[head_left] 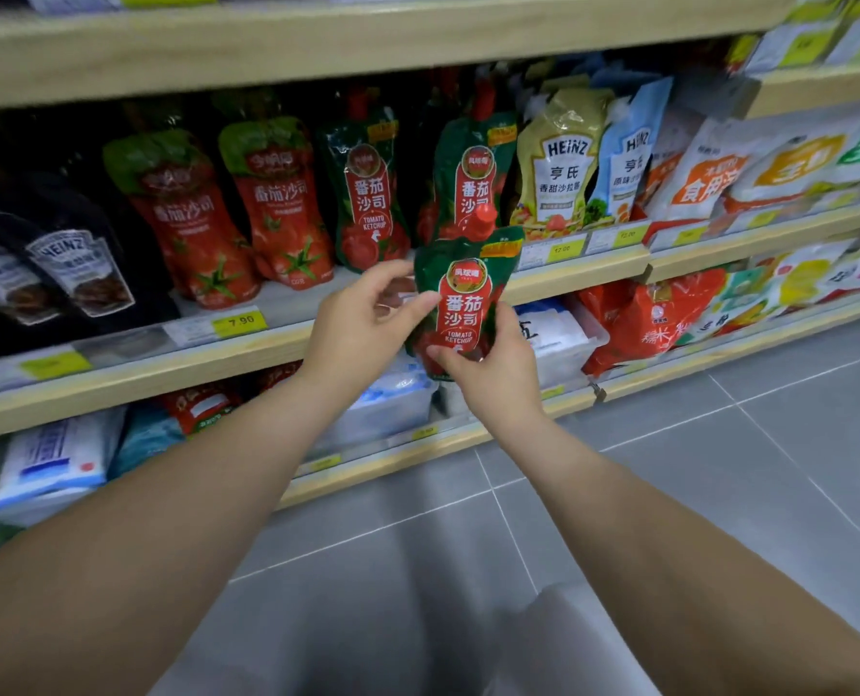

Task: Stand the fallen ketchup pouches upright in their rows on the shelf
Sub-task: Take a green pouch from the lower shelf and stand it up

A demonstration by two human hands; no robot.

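Observation:
I hold a green-and-red ketchup pouch with a red cap upright in front of the middle shelf. My left hand pinches its left edge and my right hand grips its bottom. Behind it on the shelf stand two matching green pouches, one at the left and one at the right, with a gap of bare shelf between and in front of them. Two red tomato-print pouches, one and the other, lean further left.
Dark Heinz pouches fill the shelf's left end, yellow and blue Heinz dressing pouches the right. The shelf below holds white bags and clear bins. Grey tiled floor lies underfoot.

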